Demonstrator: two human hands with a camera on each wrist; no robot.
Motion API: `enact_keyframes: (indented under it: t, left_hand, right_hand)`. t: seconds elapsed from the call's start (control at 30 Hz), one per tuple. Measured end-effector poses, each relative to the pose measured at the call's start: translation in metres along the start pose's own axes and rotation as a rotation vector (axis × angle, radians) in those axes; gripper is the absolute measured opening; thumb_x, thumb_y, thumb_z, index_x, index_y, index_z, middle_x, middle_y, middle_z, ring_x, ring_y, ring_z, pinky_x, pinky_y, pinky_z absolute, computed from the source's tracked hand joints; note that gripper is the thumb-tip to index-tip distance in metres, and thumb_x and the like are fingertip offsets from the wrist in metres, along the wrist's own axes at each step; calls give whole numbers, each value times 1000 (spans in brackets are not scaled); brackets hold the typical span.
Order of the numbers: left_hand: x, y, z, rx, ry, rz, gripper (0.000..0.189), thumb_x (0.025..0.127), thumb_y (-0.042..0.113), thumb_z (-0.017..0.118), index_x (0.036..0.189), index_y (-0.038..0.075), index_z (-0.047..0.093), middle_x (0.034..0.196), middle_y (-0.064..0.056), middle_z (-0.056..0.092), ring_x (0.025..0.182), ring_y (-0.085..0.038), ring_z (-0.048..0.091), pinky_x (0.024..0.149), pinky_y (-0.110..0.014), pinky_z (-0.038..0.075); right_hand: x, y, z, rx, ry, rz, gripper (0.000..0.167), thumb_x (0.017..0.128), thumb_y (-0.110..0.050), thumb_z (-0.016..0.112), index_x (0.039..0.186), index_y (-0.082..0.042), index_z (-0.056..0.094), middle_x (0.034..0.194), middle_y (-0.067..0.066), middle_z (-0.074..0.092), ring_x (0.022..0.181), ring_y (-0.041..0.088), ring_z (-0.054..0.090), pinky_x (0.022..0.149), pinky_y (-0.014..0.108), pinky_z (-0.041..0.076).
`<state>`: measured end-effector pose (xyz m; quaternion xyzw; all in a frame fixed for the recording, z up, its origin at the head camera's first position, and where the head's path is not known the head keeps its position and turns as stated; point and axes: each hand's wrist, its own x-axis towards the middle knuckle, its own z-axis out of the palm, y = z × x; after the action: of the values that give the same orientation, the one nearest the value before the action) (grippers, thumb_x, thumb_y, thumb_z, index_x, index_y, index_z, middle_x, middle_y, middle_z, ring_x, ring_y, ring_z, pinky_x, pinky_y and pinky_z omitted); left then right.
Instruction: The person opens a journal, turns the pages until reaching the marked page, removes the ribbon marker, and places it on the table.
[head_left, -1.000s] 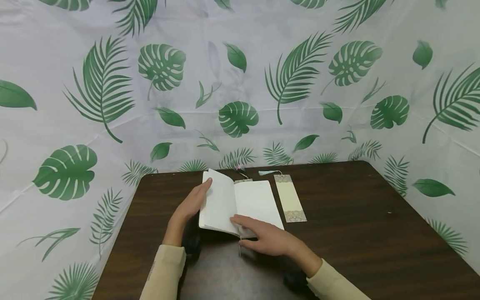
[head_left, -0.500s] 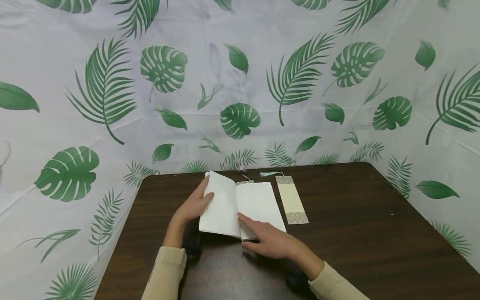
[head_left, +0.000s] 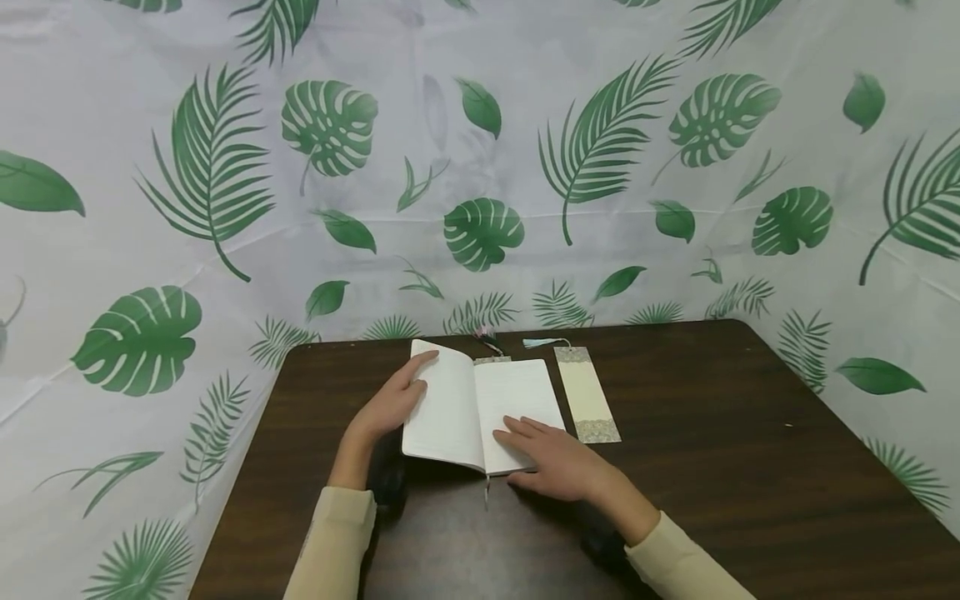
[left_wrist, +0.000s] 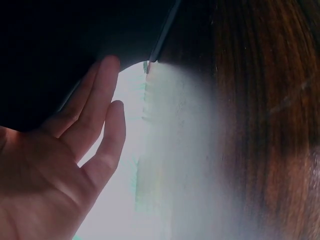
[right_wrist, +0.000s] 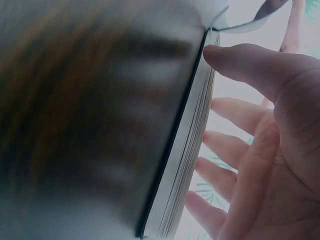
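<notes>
An open notebook (head_left: pixel 444 408) with white pages lies on the dark wooden table, its left half raised at a tilt. My left hand (head_left: pixel 386 407) holds that left side, with the thumb and one finger on the page. In the left wrist view its other fingers (left_wrist: pixel 90 117) lie against the dark cover (left_wrist: pixel 45 55). My right hand (head_left: pixel 558 462) rests on the lower right page with fingers spread. In the right wrist view, its thumb (right_wrist: pixel 240 60) is by the edge of the page block (right_wrist: pixel 185 135). A thin ribbon (head_left: pixel 487 493) hangs from the spine.
A cream bookmark (head_left: pixel 585 392) with patterned ends lies right of the notebook, its pale blue tassel (head_left: pixel 546 342) stretched leftward. Behind the notebook shows the top of another bookmark (head_left: pixel 492 360) with a dark and pink tassel (head_left: pixel 489 336). A leaf-print cloth (head_left: pixel 405 275) hangs beyond the table's back edge (head_left: pixel 637 325).
My right hand has slid from the centre fold rightward onto the right page. The left hand has shifted along the left edge, one finger now reaching over the page.
</notes>
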<state>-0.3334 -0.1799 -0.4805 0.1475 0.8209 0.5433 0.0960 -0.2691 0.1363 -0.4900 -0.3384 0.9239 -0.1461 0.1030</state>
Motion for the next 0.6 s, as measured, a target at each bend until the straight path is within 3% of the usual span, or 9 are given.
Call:
enact_keyframes:
  t: [0.6]
  left_hand:
    - [0,-7,-1,-29,12,-5,57,112,14,36,169,14,33,176,-15,27,156,-34,32,129,-61,24]
  right_hand:
    - [3,18,-3,72,13,-42,53,106,-37,69,157,-24,58,170,15,44,156,42,42,118,66,40]
